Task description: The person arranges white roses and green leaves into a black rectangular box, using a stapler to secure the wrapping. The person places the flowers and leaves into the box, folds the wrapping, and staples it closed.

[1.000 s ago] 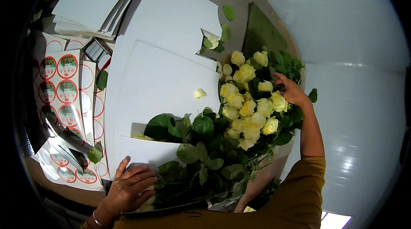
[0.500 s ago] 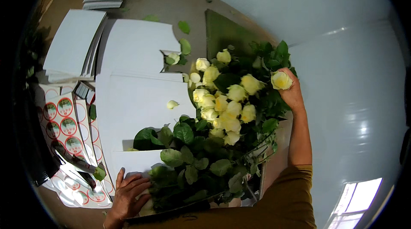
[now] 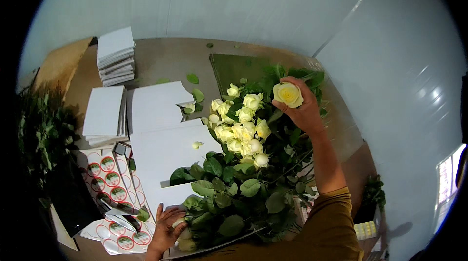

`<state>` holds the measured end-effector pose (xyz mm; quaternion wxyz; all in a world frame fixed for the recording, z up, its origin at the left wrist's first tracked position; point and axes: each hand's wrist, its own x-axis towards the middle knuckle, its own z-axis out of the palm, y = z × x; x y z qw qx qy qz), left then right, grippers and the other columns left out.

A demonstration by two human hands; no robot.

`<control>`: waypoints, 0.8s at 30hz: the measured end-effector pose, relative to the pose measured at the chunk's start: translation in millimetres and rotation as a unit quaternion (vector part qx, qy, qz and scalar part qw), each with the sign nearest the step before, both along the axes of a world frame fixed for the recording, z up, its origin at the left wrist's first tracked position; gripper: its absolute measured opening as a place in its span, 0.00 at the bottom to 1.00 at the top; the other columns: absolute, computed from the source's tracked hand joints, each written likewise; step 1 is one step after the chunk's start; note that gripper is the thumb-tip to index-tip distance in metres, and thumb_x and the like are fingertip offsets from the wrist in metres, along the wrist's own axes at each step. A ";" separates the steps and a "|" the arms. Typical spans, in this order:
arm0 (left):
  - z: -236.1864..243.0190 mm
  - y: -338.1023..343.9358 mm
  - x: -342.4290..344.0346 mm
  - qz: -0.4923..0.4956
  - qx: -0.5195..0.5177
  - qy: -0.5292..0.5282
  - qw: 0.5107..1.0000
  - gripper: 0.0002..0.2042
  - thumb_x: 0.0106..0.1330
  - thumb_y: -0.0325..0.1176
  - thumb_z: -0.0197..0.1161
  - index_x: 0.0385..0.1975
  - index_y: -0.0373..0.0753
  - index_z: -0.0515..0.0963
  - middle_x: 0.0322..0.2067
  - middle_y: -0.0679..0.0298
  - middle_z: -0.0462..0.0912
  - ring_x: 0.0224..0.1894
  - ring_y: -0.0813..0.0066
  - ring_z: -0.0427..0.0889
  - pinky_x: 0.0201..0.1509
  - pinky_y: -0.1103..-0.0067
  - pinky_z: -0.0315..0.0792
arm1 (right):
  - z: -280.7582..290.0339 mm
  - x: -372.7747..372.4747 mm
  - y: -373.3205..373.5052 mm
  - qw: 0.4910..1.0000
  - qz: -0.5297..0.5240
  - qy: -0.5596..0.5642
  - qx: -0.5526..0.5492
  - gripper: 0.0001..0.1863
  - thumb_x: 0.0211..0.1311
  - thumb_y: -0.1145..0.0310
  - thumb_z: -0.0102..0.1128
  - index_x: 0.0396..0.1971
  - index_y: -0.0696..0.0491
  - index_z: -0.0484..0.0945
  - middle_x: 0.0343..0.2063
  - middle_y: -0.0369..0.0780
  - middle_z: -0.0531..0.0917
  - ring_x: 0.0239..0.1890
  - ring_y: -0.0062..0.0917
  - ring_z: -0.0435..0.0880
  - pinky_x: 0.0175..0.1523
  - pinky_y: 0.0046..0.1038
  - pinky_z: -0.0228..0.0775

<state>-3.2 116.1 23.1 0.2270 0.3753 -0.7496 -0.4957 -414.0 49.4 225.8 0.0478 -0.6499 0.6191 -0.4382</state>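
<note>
A single pale yellow rose (image 3: 287, 94) is gripped by the right hand (image 3: 304, 110), fingers closed around the base of its bloom, and is held just above the far right side of the bunch of pale yellow roses (image 3: 240, 124); the bloom faces up and sits level with the other heads, which suggests it is being matched to their height. The rose's stem cannot be traced among the foliage. The bunch lies on the worktable (image 3: 165, 61) with its heads toward the far edge and its leafy stems (image 3: 229, 202) toward the near edge. The left hand (image 3: 165, 227) is pressed down at the near edge, fingers spread and partly wrapped over the lower stems and a white sheet (image 3: 168, 156), apparently to keep the bunch from rolling; whether anything is actually clasped cannot be told. Further white sheets (image 3: 105, 112) are stacked along the left side, with another pile (image 3: 115, 54) at the far left corner. Sheets of round red-and-green stickers (image 3: 109, 183) lie at the near left corner. A loose rose head (image 3: 197, 145) and scattered leaves (image 3: 193, 78) rest on the sheets and table surface.
</note>
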 end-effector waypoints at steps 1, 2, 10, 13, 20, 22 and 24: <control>0.7 -0.2 -0.1 -0.001 -0.003 0.002 1.000 0.14 0.54 0.33 0.66 0.42 0.41 0.78 0.43 0.64 0.80 0.54 0.65 0.72 0.69 0.61 0.38 | 0.2 0.4 3.5 1.000 0.009 -0.006 -0.002 0.25 0.46 0.72 0.71 0.46 0.50 0.73 0.41 0.35 0.76 0.44 0.22 0.77 0.49 0.26 0.70; 0.7 0.6 -0.8 -0.004 -0.004 0.003 1.000 0.14 0.54 0.33 0.66 0.42 0.41 0.78 0.43 0.64 0.80 0.54 0.66 0.72 0.69 0.61 0.38 | -0.7 1.3 9.0 1.000 0.003 0.004 -0.014 0.24 0.46 0.71 0.71 0.47 0.49 0.73 0.40 0.34 0.77 0.43 0.22 0.77 0.48 0.26 0.70; 4.4 4.5 4.1 -0.006 -0.021 0.001 1.000 0.14 0.57 0.33 0.64 0.43 0.40 0.77 0.44 0.62 0.79 0.55 0.66 0.71 0.69 0.61 0.36 | -12.1 6.0 25.9 1.000 0.006 -0.009 -0.009 0.24 0.47 0.72 0.70 0.46 0.48 0.73 0.41 0.34 0.78 0.44 0.22 0.76 0.48 0.27 0.69; 1.6 4.8 3.9 -0.016 -0.043 -0.012 0.999 0.14 0.58 0.34 0.63 0.44 0.41 0.76 0.45 0.62 0.78 0.55 0.66 0.71 0.69 0.62 0.37 | -15.9 -17.1 23.8 0.999 -0.004 -0.025 -0.028 0.27 0.46 0.66 0.72 0.48 0.47 0.73 0.38 0.36 0.77 0.40 0.25 0.77 0.46 0.29 0.70; -3.7 6.3 4.2 -0.029 -0.052 -0.007 0.998 0.13 0.61 0.33 0.61 0.45 0.41 0.75 0.47 0.63 0.77 0.58 0.67 0.69 0.70 0.62 0.37 | 130.5 -91.2 46.0 0.874 -0.262 0.002 -0.410 0.19 0.55 0.60 0.66 0.41 0.57 0.74 0.35 0.36 0.80 0.33 0.19 0.77 0.39 0.22 0.71; -0.1 8.4 8.0 -0.017 -0.047 -0.012 0.999 0.13 0.61 0.33 0.61 0.45 0.42 0.75 0.48 0.64 0.77 0.58 0.67 0.68 0.70 0.62 0.36 | 135.4 -25.4 49.2 0.865 -0.106 0.058 -0.486 0.17 0.60 0.66 0.59 0.45 0.59 0.73 0.42 0.40 0.79 0.42 0.22 0.78 0.49 0.27 0.73; -5.9 5.6 5.1 -0.026 -0.054 -0.003 0.998 0.14 0.60 0.35 0.61 0.46 0.42 0.75 0.48 0.63 0.77 0.58 0.67 0.69 0.70 0.63 0.38 | 103.0 21.5 53.3 0.910 -0.083 0.122 -0.387 0.16 0.61 0.70 0.55 0.48 0.57 0.72 0.44 0.41 0.78 0.43 0.25 0.78 0.50 0.28 0.73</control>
